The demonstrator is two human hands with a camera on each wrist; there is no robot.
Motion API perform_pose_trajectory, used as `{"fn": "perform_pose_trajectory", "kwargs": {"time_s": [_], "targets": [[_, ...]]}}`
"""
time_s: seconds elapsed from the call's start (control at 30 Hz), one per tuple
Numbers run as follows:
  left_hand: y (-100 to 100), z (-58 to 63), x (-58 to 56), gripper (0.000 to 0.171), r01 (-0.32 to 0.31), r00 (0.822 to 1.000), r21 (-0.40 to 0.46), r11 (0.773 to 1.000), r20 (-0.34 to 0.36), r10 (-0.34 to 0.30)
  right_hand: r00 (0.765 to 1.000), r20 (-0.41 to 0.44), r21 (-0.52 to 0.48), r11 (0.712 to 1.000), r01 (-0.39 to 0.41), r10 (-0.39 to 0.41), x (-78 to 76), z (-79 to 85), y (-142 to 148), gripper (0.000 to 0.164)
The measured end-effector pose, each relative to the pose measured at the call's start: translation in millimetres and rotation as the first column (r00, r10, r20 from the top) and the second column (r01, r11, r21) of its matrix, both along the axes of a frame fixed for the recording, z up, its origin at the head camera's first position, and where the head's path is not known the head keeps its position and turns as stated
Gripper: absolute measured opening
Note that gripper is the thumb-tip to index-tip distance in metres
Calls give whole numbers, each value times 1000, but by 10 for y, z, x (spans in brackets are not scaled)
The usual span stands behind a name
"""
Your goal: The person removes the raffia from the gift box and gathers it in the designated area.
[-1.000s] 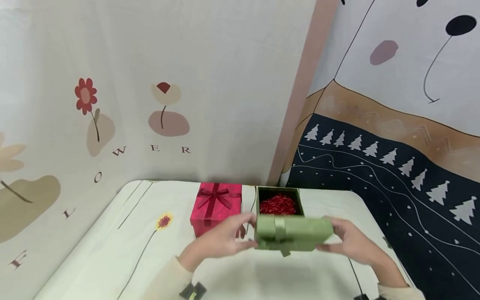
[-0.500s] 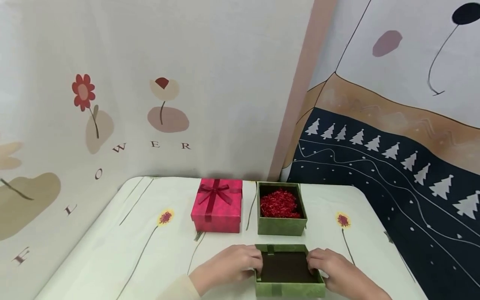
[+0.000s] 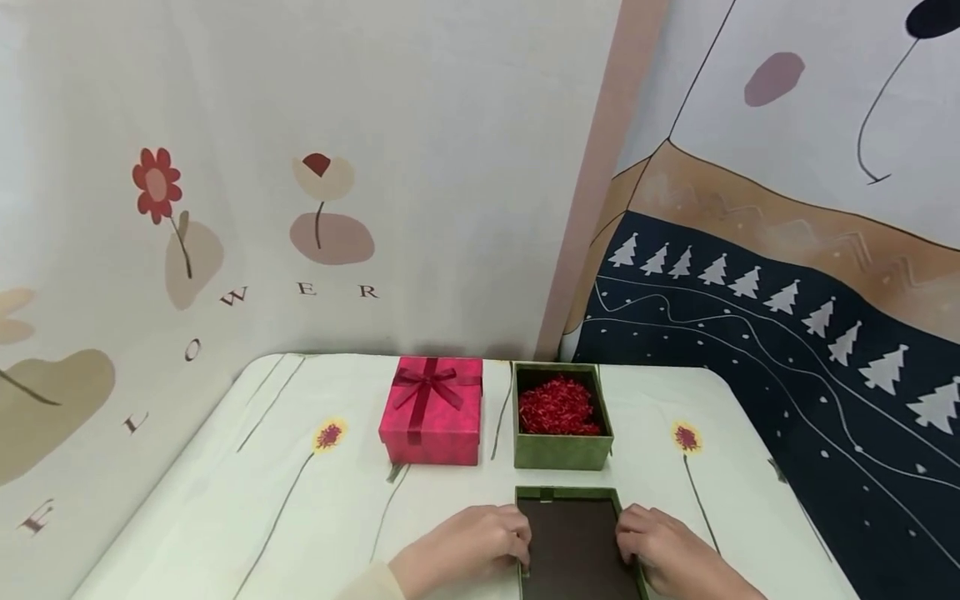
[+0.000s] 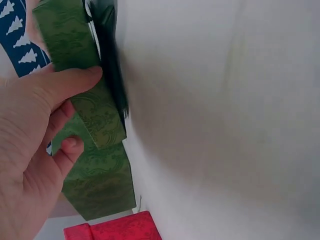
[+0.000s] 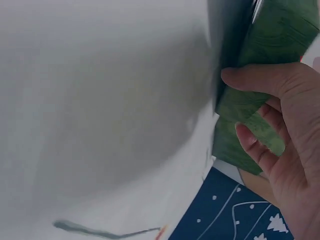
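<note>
The lid (image 3: 573,550) now lies inside-up between two hands on the near side of the table (image 3: 742,508), just in front of the green box (image 3: 562,452); a second ago it hung tilted, its green outside and bow towards me, covering the front of that box; half a second ago the dark inside already showed, with the near wall in sight, and now more of that inside shows. The left hand (image 3: 480,542) pinches the lid's left wall, fingertips curled over the rim, and the right hand (image 3: 660,542) pinches the right wall in the same way; the green box, open and filled with red shreds (image 3: 558,407), and the red box (image 3: 446,417) to its left, topped by its own bow (image 3: 429,383), stay where they were.

The lid's near end is cut off from the head view; from the wrists, only green wall shows under each thumb, with a blurred dark strip beside it that I cannot make out; the fingers are partly hidden behind the walls; whether the lid touches the table, I cannot tell.
</note>
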State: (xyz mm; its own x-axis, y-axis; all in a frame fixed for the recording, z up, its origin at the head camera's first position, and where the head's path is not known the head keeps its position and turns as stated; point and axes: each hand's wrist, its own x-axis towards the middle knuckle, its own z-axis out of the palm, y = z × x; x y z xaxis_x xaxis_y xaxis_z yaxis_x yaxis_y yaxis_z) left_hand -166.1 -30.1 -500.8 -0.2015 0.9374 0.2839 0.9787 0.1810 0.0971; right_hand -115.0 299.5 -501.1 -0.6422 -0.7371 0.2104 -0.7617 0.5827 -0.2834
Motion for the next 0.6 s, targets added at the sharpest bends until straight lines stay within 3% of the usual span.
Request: {"fn": "perform_pose_trajectory", "kwargs": {"time_s": [0.3, 0.4, 0.5, 0.6], "targets": [[-37, -44, 22, 11, -31, 999, 12, 999, 13, 31, 996, -88, -6, 1000, -12, 12, -28, -77, -13, 42], [-44, -54, 21, 15, -37, 999, 7, 999, 32, 37, 998, -64, -37, 999, -21, 19, -49, -63, -9, 44], [-58, -35, 33, 24, -44, 997, 24, 999, 67, 42, 1000, -20, -87, 996, 21, -23, -26, -36, 3, 48], [-91, 41, 35, 35, -94, 992, 59, 994, 84, 89, 993, 17, -159, 980, 119, -117, 7, 83, -19, 53]]}}
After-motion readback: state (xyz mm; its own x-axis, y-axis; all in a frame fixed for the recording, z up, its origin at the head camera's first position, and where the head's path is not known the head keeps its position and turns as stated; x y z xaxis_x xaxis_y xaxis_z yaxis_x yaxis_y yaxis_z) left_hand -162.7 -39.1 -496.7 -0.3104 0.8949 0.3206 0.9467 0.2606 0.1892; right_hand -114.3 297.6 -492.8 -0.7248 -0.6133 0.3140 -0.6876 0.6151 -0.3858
